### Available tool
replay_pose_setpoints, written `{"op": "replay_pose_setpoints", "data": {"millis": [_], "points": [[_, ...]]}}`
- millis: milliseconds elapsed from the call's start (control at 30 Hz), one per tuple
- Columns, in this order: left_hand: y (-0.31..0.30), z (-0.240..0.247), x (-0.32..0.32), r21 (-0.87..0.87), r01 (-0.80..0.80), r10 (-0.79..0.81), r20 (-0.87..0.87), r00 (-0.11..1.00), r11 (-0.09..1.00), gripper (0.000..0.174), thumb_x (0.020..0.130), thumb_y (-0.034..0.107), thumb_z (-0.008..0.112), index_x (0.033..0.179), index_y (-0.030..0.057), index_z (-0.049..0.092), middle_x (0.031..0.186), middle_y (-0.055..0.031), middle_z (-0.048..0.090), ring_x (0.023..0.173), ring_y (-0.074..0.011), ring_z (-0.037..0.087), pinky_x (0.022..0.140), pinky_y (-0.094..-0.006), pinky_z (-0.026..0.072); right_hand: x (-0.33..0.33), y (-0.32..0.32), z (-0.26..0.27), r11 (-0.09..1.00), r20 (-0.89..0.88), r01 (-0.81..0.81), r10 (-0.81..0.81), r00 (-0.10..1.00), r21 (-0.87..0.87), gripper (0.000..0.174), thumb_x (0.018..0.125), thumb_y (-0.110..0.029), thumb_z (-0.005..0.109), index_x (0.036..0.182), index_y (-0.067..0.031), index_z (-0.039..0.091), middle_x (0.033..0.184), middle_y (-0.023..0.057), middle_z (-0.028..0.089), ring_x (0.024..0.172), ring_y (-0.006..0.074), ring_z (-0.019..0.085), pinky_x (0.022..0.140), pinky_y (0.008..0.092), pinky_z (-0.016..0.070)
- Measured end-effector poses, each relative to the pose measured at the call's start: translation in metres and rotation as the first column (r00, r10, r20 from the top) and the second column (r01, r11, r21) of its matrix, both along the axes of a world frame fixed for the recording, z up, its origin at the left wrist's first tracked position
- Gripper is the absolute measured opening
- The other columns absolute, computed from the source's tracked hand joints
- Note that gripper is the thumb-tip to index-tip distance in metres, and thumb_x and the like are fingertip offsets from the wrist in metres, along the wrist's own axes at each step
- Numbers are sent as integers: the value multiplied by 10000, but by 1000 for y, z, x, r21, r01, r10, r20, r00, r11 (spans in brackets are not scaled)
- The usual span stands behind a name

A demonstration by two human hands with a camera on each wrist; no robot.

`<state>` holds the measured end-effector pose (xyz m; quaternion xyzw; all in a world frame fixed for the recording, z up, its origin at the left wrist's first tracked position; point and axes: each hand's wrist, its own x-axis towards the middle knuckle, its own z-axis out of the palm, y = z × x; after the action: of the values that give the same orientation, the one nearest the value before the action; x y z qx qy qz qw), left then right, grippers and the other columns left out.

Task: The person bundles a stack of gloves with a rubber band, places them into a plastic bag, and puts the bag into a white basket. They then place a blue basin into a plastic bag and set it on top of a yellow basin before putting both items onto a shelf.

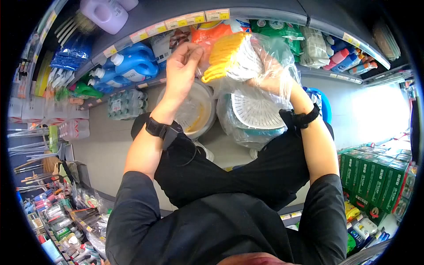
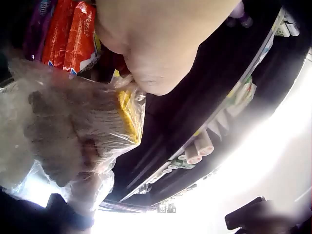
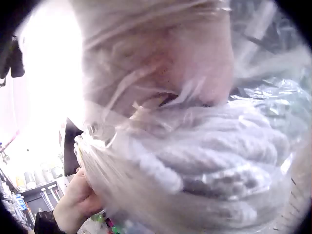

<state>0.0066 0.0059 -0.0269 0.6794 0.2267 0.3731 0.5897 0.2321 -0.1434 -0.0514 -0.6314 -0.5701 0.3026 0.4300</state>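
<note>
A bundle of yellow-and-white knit work gloves (image 1: 234, 57) is held up in front of the shelf, inside a clear plastic bag (image 1: 287, 57). My right hand (image 1: 271, 77) reaches into the bag and grips the white side of the bundle; film covers that hand in the right wrist view, where the white knit fingers (image 3: 219, 161) of the gloves fill the lower part. At the bundle's yellow end, my left hand (image 1: 182, 64) pinches the bag's edge between thumb and curled fingers. The left wrist view shows the film drawn tight over the yellow cuffs (image 2: 127, 117).
Below the hands stand a round pale tub (image 1: 194, 110) and a white strainer basket (image 1: 256, 110) wrapped in plastic. Blue detergent jugs (image 1: 134, 64) line the low shelf to the left. Green boxes (image 1: 375, 176) are stacked at right. A shelf edge with price tags (image 1: 185, 20) runs just beyond the hands.
</note>
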Motion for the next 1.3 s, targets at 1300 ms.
{"op": "replay_pose_setpoints", "data": {"millis": [1300], "points": [[-70,-44,77,67,182,-165,-200,966,981,411,977,335,676,1079,-61,632,870,-76,673,753,-153,646,691,-289,527,3,-9,33,883,308,267,-396,865,386,598,963,-354,653,1418,-30,440,1310,86,604,1218,252,568,1102,443,402]]}}
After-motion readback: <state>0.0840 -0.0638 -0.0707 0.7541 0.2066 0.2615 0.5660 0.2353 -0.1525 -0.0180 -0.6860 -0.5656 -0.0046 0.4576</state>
